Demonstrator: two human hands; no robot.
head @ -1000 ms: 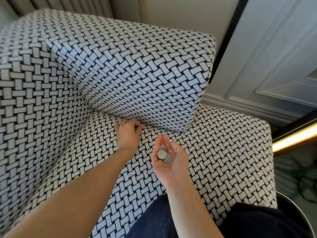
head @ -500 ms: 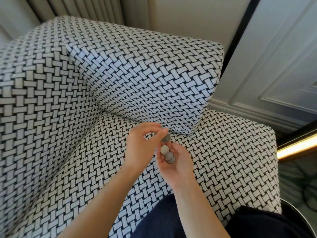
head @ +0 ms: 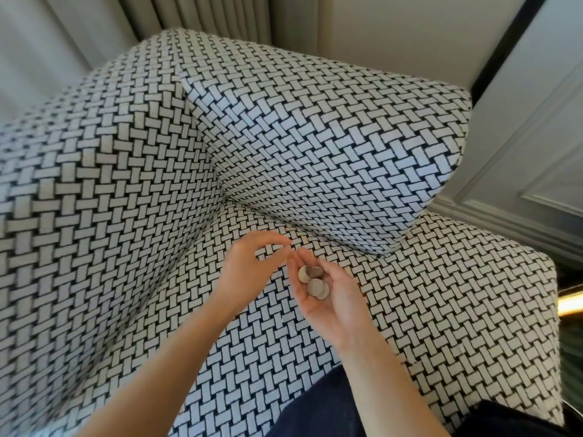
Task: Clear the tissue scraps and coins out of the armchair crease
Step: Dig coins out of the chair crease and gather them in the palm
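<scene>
Woven armchair seat [head: 441, 310] under coins [head: 314, 282] loose on cupped, unclenched right grip [head: 328, 305], empty slack left grip [head: 249, 268] just beside.

Soft even daylight, mild blur, wide-angle edge distortion.
</scene>
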